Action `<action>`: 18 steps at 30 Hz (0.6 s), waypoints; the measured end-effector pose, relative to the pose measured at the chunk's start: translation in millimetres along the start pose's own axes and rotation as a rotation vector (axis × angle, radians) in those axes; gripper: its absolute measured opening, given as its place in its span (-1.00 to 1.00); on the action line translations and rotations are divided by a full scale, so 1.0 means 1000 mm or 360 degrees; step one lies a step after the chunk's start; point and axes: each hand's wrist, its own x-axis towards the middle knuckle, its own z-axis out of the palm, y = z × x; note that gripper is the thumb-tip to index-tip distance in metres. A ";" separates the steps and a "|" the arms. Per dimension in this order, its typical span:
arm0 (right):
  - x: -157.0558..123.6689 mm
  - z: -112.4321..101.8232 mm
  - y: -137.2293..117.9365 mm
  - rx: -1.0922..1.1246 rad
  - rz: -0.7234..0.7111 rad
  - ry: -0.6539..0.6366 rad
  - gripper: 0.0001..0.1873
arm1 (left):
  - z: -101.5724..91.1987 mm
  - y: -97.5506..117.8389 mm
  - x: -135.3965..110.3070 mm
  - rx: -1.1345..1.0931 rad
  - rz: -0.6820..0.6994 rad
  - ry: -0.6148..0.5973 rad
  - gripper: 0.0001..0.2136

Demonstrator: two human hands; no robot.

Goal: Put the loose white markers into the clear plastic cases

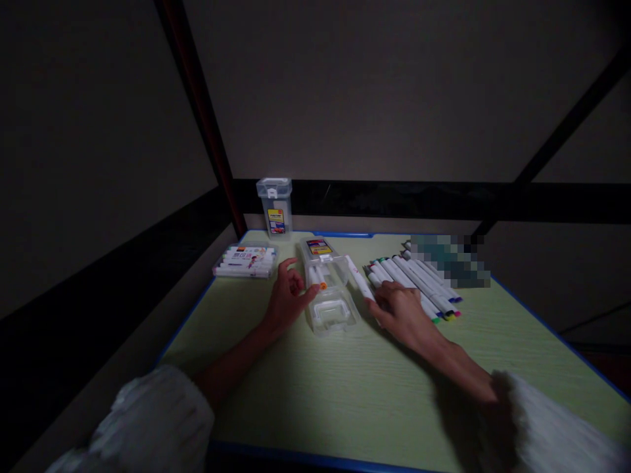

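Observation:
A clear plastic marker case (329,295) lies open on its side in the middle of the green table (345,394). My left hand (288,299) rests against the case's left side, thumb and fingers pinching a white marker with an orange tip (318,277) at its mouth. My right hand (401,314) lies palm down to the right of the case, its fingers closed on the end of a white marker (359,278). A row of several white markers with coloured caps (419,284) lies just beyond that hand.
A flat pack of markers (245,261) sits at the far left. An upright clear box with a yellow label (275,206) stands at the back edge. A blurred patch (449,261) covers something at the back right. Dark frame bars cross the wall behind.

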 end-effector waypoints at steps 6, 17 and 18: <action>0.001 -0.002 0.001 0.0018 -0.0093 0.0301 -0.71 | -0.003 0.002 0.000 -0.0071 0.0132 0.0122 -0.59; -0.004 -0.005 -0.003 -0.0039 -0.0448 0.0487 -0.74 | -0.006 0.006 -0.008 -0.0085 0.0740 0.0188 -0.66; -0.003 -0.005 -0.003 -0.0050 -0.0482 0.0473 -0.73 | -0.006 0.006 -0.009 -0.0098 0.0746 0.0173 -0.66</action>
